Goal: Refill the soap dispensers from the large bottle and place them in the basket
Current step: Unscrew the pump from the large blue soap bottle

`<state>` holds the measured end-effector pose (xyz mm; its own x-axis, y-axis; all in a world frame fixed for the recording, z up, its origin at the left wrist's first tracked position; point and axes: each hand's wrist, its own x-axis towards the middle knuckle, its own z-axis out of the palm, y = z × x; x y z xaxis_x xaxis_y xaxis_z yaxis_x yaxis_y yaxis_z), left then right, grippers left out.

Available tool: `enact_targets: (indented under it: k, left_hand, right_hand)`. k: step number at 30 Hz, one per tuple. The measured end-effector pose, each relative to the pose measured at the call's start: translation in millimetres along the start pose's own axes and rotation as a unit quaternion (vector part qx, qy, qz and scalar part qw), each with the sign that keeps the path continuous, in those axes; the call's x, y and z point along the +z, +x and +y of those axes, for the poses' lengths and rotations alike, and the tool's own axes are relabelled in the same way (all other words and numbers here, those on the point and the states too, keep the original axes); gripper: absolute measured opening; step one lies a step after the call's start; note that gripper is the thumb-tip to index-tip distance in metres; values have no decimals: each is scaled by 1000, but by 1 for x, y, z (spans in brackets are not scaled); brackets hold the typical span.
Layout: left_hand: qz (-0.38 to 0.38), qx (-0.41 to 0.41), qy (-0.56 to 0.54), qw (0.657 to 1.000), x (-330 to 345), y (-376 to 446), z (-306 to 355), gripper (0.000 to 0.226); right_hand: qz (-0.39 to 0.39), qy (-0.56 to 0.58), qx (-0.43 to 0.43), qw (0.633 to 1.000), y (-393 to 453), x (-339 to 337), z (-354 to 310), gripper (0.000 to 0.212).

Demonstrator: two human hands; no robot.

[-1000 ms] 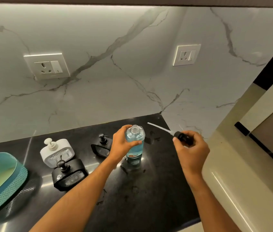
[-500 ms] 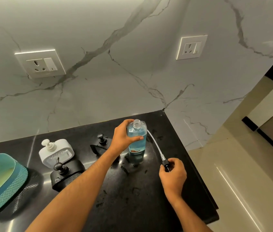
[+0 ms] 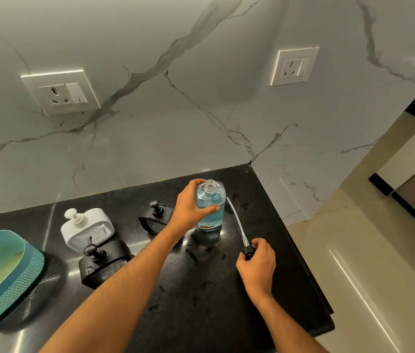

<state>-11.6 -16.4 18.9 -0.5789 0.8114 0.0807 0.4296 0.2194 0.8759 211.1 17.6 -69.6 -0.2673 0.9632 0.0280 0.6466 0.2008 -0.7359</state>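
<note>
The black tabletop (image 3: 201,296) carries everything, and the step in hand looks like setting the pump aside so the opened bottle can pour. At nine o'clock from the centre of the tabletop sits the teal basket (image 3: 33,261), well apart from the hands; it holds nothing that can be seen. The large bottle (image 3: 210,212) stands upright at twelve o'clock, near the back corner, its neck uncapped and blue soap filling most of it. The left hand (image 3: 191,207) grips it around the upper body, fingers wrapped round the front and thumb side behind, so it is clamped firmly on the bottle. Three dispensers wait at ten o'clock: a white dispenser (image 3: 88,229), a black dispenser (image 3: 104,266) just in front of it, and a second black dispenser (image 3: 154,220) partly hidden behind the left forearm. All three still wear their pumps, so none is ready to receive soap. The right hand (image 3: 258,266), at three o'clock from the bottle's base, pinches the black collar of the pump (image 3: 248,250), whose clear dip tube (image 3: 237,220) slants up toward the bottle. To do this well, lay the pump flat where the wet tube cannot roll toward the tabletop's right edge, keep the left grip steady so the open bottle does not tip, and unscrew a dispenser before lifting the bottle.
</note>
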Motion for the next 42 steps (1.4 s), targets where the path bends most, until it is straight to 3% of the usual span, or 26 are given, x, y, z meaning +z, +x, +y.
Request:
enact_targets:
  k: [21, 38, 42]
  left_hand:
    - [27, 9, 14, 999, -18, -25, 9, 96]
    - [113, 36, 34, 992, -83, -119, -14, 88]
    - [126, 31, 34, 991, -95, -141, -24, 89]
  right_hand:
    - [-32, -55, 11, 998, 0, -5, -5, 55]
    - [-21, -67, 2, 998, -10, -3, -10, 69]
    - [21, -113, -23, 993, -20, 0, -20, 77]
